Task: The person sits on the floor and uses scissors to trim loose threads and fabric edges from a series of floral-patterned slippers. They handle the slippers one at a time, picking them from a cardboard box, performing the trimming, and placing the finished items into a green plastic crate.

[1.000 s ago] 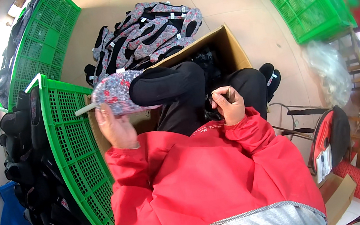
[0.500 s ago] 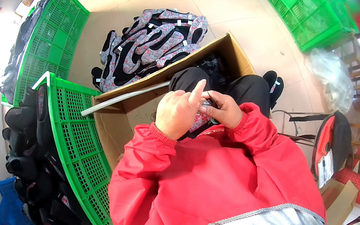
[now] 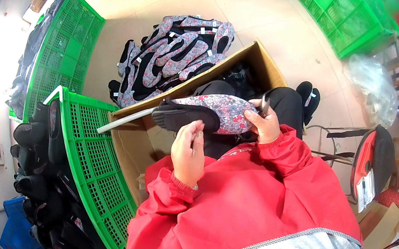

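Note:
A slipper [image 3: 226, 110] in grey-and-red floral cloth with a black part lies crosswise in front of me, its dark end to the left. My right hand [image 3: 264, 122] grips its floral end, thumb on top. A small metal tool [image 3: 264, 104] also sticks up from this hand; its exact kind is hard to make out. My left hand [image 3: 188, 150] is at the slipper's black part, fingers bent and pressed together, fingertips over its near edge. Whether they pinch anything there is hidden. Below the slipper stands an open cardboard box [image 3: 133, 150], partly around my legs.
Beyond the box lies a heap of similar floral slippers [image 3: 173, 55] on the floor. A green crate [image 3: 91, 152] stands at the left, beside many black slippers [image 3: 43, 191]. A pale tube [image 3: 123, 121] crosses the box's left edge. More green crates [image 3: 334, 4] stand far right.
The slipper has come up from my lap into plain view, turned crosswise. My hands have moved apart: the left lower, the right outward with the metal tool.

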{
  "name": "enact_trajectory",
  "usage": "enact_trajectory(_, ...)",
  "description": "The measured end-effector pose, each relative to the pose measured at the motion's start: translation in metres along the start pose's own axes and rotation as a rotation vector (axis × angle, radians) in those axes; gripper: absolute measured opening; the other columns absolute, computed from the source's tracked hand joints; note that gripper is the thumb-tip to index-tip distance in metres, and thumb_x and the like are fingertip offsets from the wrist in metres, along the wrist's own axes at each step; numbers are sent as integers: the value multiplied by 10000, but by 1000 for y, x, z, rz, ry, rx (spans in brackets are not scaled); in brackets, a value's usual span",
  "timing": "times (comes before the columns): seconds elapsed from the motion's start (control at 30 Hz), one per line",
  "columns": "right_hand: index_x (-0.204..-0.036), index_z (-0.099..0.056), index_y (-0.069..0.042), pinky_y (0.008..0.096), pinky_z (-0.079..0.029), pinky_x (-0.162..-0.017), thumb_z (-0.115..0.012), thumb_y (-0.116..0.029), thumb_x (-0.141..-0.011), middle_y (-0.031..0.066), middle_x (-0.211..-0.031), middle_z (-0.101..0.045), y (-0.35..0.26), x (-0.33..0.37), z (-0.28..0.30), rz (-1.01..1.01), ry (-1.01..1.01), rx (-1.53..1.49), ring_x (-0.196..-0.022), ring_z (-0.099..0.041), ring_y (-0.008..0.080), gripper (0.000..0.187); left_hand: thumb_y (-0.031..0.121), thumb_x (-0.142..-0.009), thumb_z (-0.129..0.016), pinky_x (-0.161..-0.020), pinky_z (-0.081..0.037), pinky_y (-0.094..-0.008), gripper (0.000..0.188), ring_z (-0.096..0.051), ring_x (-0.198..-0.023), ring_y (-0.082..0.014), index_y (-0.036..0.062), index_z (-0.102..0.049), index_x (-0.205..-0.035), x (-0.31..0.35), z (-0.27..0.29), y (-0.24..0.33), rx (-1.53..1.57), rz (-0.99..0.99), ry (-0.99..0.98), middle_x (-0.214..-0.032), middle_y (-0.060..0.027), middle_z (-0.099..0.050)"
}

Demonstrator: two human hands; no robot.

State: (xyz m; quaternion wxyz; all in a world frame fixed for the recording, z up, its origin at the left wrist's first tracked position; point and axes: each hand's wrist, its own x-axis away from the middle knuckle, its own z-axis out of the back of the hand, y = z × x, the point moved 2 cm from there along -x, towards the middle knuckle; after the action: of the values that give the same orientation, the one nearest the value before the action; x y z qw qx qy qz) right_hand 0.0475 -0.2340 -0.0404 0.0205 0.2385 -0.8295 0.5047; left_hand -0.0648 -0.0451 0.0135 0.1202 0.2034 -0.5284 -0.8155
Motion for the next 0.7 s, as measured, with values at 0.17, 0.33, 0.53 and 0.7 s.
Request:
enact_trajectory(0.17, -1071, -589, -7, 251, -487, -821, -780, -55, -807, 55, -1000, -622, -26, 8, 4, 415, -44, 117, -889, -587, 110, 330, 74, -990, -531, -956, -466, -297, 314, -602, -1063, -165, -48, -509, -1279, -29, -36, -3, 600, 338, -184, -1135, -96, -624)
enact_trajectory(0.33, -1027, -591, 9, 329, -476, -957, -781, 55, -755, 142, -1091, -640, -68, 17, 18, 673, -83, 396, -1052, -609, 213, 335, 200, -1031, -488, -1035, -402, -329, 294, -569, -1090, -156, 3, -518, -1248, -55, -89, 5, 1063, 397, -326, -1147, -61, -605)
enact_trajectory(0.53, -1024, -589, 2, 312, -495, -933, -767, 87, -730, 182, -1204, -635, -80, 29, 22, 588, -179, 588, -1096, -616, 227, 354, 286, -1037, -465, -959, -463, -335, 224, -624, -980, -160, 83, -555, -1061, -53, -133, -13, 1354, 599, -426, -1063, -75, -666)
enact_trajectory(0.7, -1022, -623, 25, 269, -508, -873, -749, 74, -758, 159, -1188, -654, -57, 42, 6, 443, -191, 670, -1020, -642, 183, 296, 312, -1032, -474, -946, -485, -349, 262, -653, -953, -185, 62, -554, -1038, -32, -116, -29, 1341, 819, -358, -1053, -113, -688)
